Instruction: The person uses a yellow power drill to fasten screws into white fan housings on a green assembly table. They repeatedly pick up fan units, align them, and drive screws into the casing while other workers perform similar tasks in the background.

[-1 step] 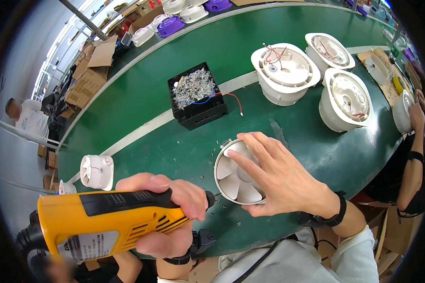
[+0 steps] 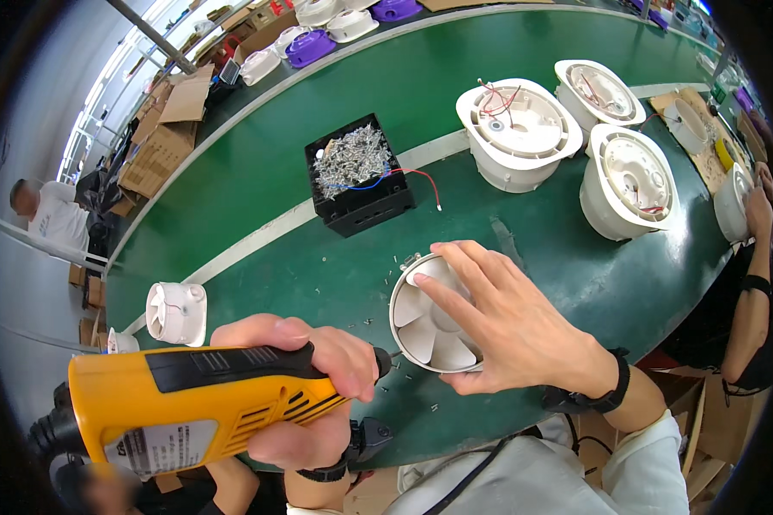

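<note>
left hand (image 2: 349, 362) grips yellow-and-black plastic power screwdriver (image 2: 215, 399), bit at rim of round white plastic fan housing (image 2: 417, 336), which right hand (image 2: 520, 322) grasps over green tabletop (image 2: 275, 287) near loose silver screws (image 2: 369, 322)

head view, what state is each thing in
fan: held, blades showing
screwdriver: held, bit at fan's rim, running unclear
left hand: closed around screwdriver
right hand: gripping fan
black box: open, heaped with screws
red wire: hanging over box edge
loose screws: scattered on table
three large white casings: standing, unheld
two white casings at left: unheld
</note>
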The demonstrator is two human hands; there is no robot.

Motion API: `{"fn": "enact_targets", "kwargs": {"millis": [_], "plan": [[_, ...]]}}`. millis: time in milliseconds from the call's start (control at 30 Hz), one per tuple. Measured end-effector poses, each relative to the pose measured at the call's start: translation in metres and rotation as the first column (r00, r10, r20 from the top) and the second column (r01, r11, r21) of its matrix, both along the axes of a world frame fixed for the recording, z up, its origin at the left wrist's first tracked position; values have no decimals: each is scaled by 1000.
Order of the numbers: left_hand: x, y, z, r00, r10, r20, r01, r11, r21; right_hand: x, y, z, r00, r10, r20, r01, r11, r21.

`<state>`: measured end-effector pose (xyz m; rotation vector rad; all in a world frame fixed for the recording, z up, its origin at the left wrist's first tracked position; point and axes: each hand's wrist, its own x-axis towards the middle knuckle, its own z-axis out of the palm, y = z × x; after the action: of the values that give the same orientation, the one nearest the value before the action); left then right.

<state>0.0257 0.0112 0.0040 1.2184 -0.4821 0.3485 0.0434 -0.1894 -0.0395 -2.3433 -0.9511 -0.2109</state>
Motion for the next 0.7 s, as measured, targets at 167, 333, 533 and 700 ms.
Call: {"fn": "enact_targets", "kwargs": {"millis": [167,333,533,700], "plan": [[1,-6,2,997,-16,-69,17,1000,9,0,-2,-2,1000,-4,-2,4,1000,-8],[2,-9,5,990,-20,-140,25,999,36,0,-1,0,1000,0,2,0,1000,-9],[3,-9,0,986,-4,-166,-5,998,-58,-2,1,2,1000,-7,6,7,1000,-27],[0,10,12,995,73,-62,-77,995,-60,-3,0,7,1000,3,18,-2,999,-50]]}}
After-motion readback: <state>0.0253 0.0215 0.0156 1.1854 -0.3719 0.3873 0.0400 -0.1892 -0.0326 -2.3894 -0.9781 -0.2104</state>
